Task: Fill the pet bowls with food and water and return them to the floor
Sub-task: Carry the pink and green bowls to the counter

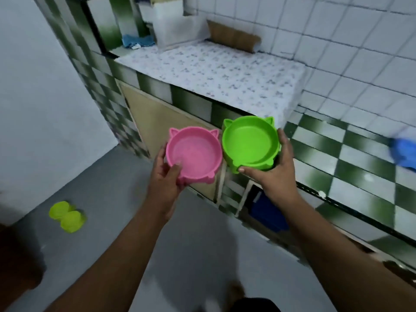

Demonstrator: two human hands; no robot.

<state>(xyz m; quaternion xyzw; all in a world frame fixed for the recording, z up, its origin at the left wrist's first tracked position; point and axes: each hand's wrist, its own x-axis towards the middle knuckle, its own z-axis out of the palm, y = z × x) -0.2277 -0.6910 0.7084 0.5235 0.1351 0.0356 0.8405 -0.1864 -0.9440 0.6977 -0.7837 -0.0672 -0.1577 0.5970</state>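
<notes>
A person's left hand (pixel 167 174) grips a pink cat-eared pet bowl (pixel 194 155) and the right hand (pixel 273 172) a green one (pixel 249 143) — both empty, held level above the floor, probably bound for the patterned counter (pixel 213 70).

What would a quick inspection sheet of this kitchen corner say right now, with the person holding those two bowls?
Surface: counter with a patterned cover, bare in the middle.
Job's things: pink bowl and green bowl, both cat-eared, both empty, held side by side above the floor.
Clutter: white container, blue cloth and brown board at the back of the counter; yellow-green double bowl on the grey floor.
Fingers: left hand holds the pink bowl, thumb on its rim; right hand holds the green bowl.
Cables: nothing seen.
Surroundings: white tiled wall, green-and-white checked tiles, cupboard door below the counter.
</notes>
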